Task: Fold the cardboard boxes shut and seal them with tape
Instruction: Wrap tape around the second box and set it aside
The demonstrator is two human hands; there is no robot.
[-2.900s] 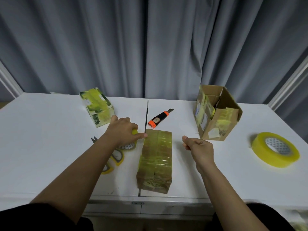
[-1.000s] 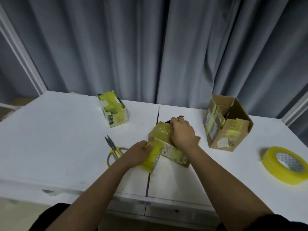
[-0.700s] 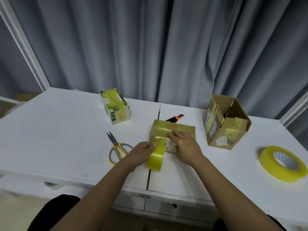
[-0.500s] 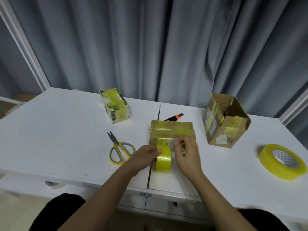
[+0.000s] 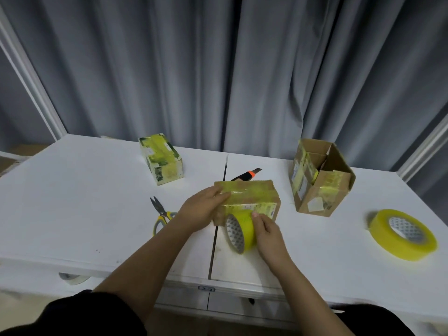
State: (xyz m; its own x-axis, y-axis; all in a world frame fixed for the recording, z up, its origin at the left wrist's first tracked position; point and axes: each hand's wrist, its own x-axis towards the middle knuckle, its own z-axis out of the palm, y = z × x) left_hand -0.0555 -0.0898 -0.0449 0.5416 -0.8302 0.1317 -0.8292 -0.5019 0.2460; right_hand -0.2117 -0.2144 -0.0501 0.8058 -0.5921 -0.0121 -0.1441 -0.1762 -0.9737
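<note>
Head view: left hand [image 5: 201,209] presses flat on the box [image 5: 252,197]; right hand [image 5: 268,232] grips the tape roll [image 5: 242,232]. The strip may wrinkle if the box slides.

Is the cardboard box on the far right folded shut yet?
No, open. The cardboard box stands with its flaps unfolded, and its brown interior shows through the top.

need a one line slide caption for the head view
Left hand steadies a taped box while right hand holds a yellow tape roll against it.
</note>
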